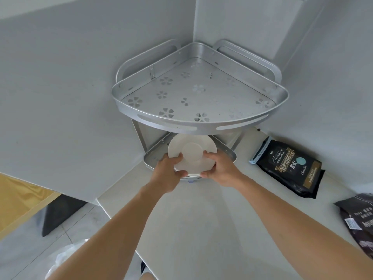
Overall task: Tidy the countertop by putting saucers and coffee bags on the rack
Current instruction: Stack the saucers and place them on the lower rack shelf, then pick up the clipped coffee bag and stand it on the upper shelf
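A stack of saucers (191, 156) is being gripped at the rack's (199, 122) lower shelf, left hand (168, 171) and right hand (221, 171) fingers clamped on its rim. Two coffee bags (290, 168) are lying on the worktop (201, 219).

Both bare forearms reach up from the bottom of the frame and converge at centre. The left hand (168, 171) and right hand (220, 170) face each other, fingers curled inward and thumbs on top, gripping the same stack between them.

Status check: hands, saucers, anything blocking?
Both hands, left and right, gripping saucers at lower shelf. Coffee bags on counter. Nothing blocking.
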